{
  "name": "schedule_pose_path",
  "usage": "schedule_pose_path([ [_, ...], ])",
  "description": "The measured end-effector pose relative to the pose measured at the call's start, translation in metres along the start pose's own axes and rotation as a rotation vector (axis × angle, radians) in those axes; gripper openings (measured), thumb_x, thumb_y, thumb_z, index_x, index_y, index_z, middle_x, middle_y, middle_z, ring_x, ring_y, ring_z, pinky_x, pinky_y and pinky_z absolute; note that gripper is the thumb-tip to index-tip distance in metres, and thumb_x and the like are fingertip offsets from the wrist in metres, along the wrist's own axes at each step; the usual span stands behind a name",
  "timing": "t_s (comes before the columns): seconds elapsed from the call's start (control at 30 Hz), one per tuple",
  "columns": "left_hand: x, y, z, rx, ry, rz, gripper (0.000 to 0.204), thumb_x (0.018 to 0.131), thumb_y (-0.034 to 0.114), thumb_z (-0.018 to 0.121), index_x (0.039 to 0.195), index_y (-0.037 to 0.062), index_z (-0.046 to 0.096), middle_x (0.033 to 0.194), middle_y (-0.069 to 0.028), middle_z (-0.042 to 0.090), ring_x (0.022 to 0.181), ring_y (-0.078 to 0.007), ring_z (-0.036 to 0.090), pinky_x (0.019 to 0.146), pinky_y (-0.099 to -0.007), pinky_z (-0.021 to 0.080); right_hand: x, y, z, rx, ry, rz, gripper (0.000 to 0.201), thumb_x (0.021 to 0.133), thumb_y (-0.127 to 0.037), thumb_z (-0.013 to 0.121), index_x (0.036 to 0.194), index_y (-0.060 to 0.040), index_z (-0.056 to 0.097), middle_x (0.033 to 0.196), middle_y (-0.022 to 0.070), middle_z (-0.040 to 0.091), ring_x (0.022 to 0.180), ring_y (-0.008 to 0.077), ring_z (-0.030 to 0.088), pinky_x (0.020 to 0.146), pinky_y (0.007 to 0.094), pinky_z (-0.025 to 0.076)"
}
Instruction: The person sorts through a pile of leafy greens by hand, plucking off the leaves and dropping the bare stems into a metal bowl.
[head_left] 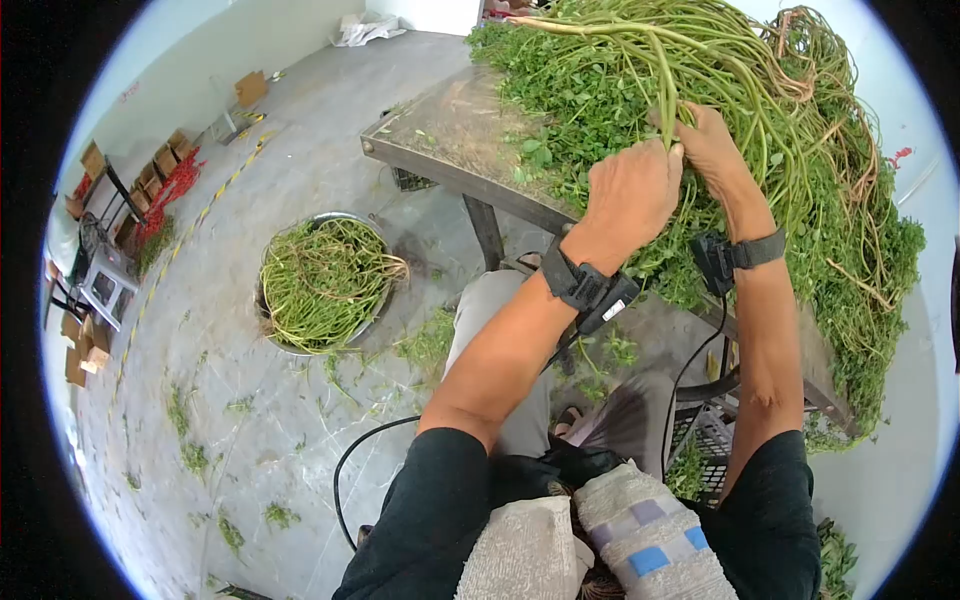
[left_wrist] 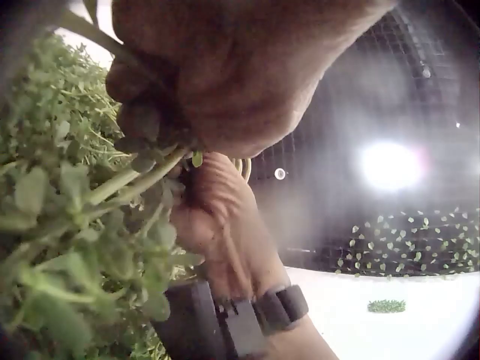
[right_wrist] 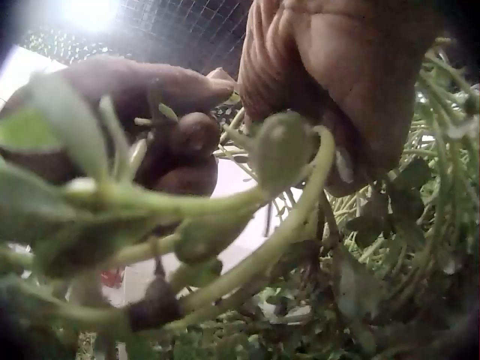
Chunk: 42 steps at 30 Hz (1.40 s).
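Observation:
Both hands meet over a large heap of leafy green plants [head_left: 580,95] with long, thick stems, piled on a table. My left hand [head_left: 632,195] has its fingers curled round green stems [head_left: 664,85], thumb toward the other hand. Right beside it, my right hand [head_left: 715,150] pinches the same stems. In the left wrist view, the stems [left_wrist: 142,184] run from the leaves to between the two hands. Seen from the right wrist, a bent stem [right_wrist: 296,225] with small rounded leaves curves below my right hand [right_wrist: 345,75], and the left fingers [right_wrist: 196,135] are close by.
The wooden table [head_left: 440,125] has a bare corner at its left. On the floor stands a round metal basin [head_left: 375,325] full of similar stems, with loose sprigs [head_left: 282,515] scattered around. A plastic crate [head_left: 712,450] sits under the table. Black cables [head_left: 345,470] trail from both wrists.

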<state>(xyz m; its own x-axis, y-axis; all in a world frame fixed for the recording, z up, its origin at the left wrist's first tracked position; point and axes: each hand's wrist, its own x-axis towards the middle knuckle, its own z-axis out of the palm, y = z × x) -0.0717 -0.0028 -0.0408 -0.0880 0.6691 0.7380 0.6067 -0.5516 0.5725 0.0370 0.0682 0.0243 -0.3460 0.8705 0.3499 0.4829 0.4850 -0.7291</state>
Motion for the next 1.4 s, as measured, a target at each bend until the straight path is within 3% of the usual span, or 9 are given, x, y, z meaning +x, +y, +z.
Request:
schedule_pose_path([
  [0.33,0.003,-0.013,0.010,0.114,0.012,0.006,0.041,0.094,0.031,0.039,0.076,-0.0021,0.054,0.065,-0.0219,0.057,0.063,-0.0393,0.056,0.058,-0.0477,0.043,-0.019,-0.003,-0.014,-0.189,-0.027,-0.125,0.029,0.084,-0.020,0.055,0.107,-0.0033,0.060,0.069,0.0014,0.057,0.056,0.0077,0.049,0.045,0.0242,0.038],
  [0.4,0.007,-0.019,0.013,-0.015,-0.033,0.015,0.038,0.093,0.028,0.042,0.075,-0.0036,0.054,0.063,-0.0233,0.057,0.062,-0.0417,0.056,0.058,-0.0482,0.044,-0.009,-0.003,-0.011,-0.279,0.182,-0.619,0.013,0.080,-0.006,0.054,0.073,0.0039,0.059,0.060,0.0091,0.053,0.051,0.0171,0.042,0.049,0.0318,0.036],
  [0.53,0.003,-0.017,0.018,-0.238,-0.106,0.055,0.039,0.092,0.024,0.045,0.067,-0.0044,0.055,0.057,-0.0226,0.055,0.057,-0.0386,0.058,0.056,-0.0452,0.045,-0.008,-0.015,-0.015,-0.459,0.129,-0.255,0.014,0.074,0.001,0.046,0.077,0.0054,0.059,0.067,0.0182,0.057,0.060,0.0270,0.052,0.057,0.0400,0.042],
  [0.83,0.004,-0.014,0.012,-0.534,-0.155,-0.187,0.037,0.092,0.030,0.048,0.079,-0.0026,0.058,0.062,-0.0087,0.060,0.052,-0.0160,0.060,0.046,-0.0271,0.045,-0.036,-0.004,-0.017,-0.339,0.348,-0.492,0.015,0.076,-0.003,0.047,0.078,0.0045,0.059,0.067,0.0184,0.058,0.064,0.0289,0.057,0.059,0.0395,0.044],
  [0.9,0.007,-0.013,0.008,-0.595,-0.128,-0.221,0.036,0.092,0.034,0.050,0.083,0.0000,0.058,0.065,-0.0053,0.058,0.050,-0.0113,0.056,0.041,-0.0233,0.042,-0.057,-0.026,-0.027,-0.190,-0.003,-0.030,0.014,0.076,-0.005,0.048,0.076,0.0063,0.057,0.065,0.0181,0.059,0.063,0.0308,0.058,0.060,0.0402,0.044],
  [0.97,0.007,-0.001,-0.001,-0.713,-0.108,-0.291,0.037,0.091,0.036,0.051,0.086,-0.0001,0.058,0.065,-0.0056,0.058,0.050,-0.0112,0.055,0.038,-0.0226,0.041,-0.059,-0.015,-0.019,-0.200,0.030,-0.092,0.015,0.077,-0.006,0.049,0.075,0.0075,0.054,0.062,0.0204,0.057,0.059,0.0339,0.056,0.057,0.0400,0.044],
  [1.03,0.011,-0.002,-0.002,-0.723,-0.119,-0.229,0.038,0.090,0.038,0.052,0.084,0.0004,0.059,0.063,-0.0053,0.057,0.050,-0.0112,0.055,0.037,-0.0224,0.040,-0.058,-0.015,-0.009,-0.456,0.034,-0.596,0.015,0.077,-0.006,0.049,0.074,0.0085,0.054,0.063,0.0233,0.055,0.058,0.0360,0.054,0.054,0.0406,0.044],
  [1.3,0.012,-0.022,0.016,-0.621,-0.111,-0.254,0.037,0.089,0.034,0.055,0.078,-0.0011,0.061,0.059,-0.0037,0.056,0.047,-0.0104,0.052,0.037,-0.0231,0.037,-0.085,-0.011,0.003,-0.827,0.095,-0.356,0.020,0.082,-0.011,0.049,0.078,0.0062,0.059,0.072,0.0245,0.057,0.070,0.0388,0.056,0.065,0.0461,0.045],
  [1.4,0.019,-0.025,0.016,-0.474,-0.047,-0.233,0.037,0.089,0.033,0.053,0.079,-0.0015,0.062,0.057,-0.0038,0.055,0.045,-0.0101,0.050,0.038,-0.0227,0.037,-0.100,0.003,0.000,-0.928,0.171,-0.521,0.022,0.076,-0.011,0.055,0.094,-0.0005,0.061,0.065,0.0109,0.057,0.054,0.0191,0.054,0.050,0.0303,0.044],
])
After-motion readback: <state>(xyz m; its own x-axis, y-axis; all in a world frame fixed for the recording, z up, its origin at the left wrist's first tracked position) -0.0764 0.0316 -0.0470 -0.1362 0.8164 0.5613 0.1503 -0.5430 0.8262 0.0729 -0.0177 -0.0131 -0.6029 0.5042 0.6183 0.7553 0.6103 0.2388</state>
